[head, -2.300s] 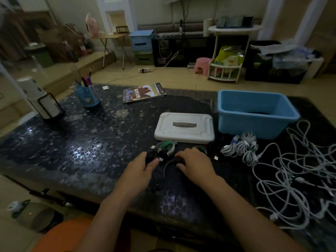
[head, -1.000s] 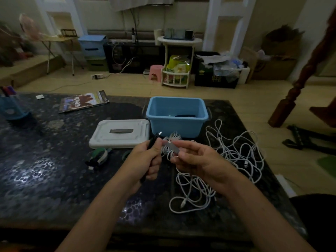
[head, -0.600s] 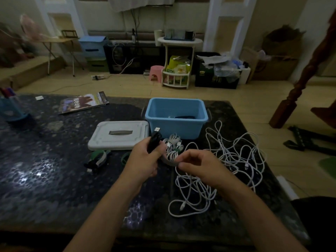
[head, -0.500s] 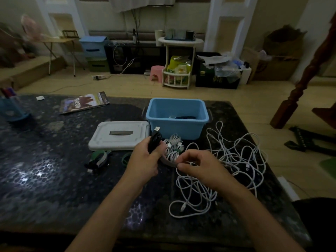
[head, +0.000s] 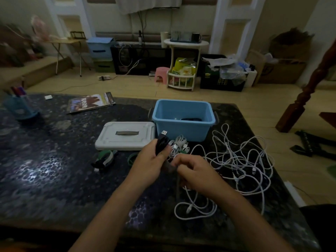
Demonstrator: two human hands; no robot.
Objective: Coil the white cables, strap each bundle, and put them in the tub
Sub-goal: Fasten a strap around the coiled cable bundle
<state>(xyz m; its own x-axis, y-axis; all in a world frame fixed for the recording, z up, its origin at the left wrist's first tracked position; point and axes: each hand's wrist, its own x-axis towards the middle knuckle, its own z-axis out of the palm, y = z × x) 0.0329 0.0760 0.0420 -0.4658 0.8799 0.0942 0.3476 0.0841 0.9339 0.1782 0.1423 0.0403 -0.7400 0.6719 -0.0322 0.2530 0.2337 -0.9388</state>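
My left hand (head: pixel 150 163) grips a coiled black cable (head: pixel 161 143) whose USB plug sticks up above my fist. My right hand (head: pixel 195 172) pinches a grey strap (head: pixel 168 167) that runs from under my left thumb. Just behind my hands lies a strapped bundle of white cable (head: pixel 179 145) on the table. A loose tangle of white cables (head: pixel 238 160) spreads over the table to the right. The blue tub (head: pixel 183 130) stands behind them with something dark inside.
A white lid (head: pixel 125 136) lies left of the tub. Green straps (head: pixel 105 157) rest on the dark table (head: pixel 54 170) near my left hand. A magazine (head: pixel 91 102) and a blue pen cup (head: pixel 20 108) sit at the far left. The table's right edge is close to the cables.
Since 2.3 s ago my hands lifted the black cable and a strap off the table. Over the last second my right hand drew the strap down and toward my left hand.
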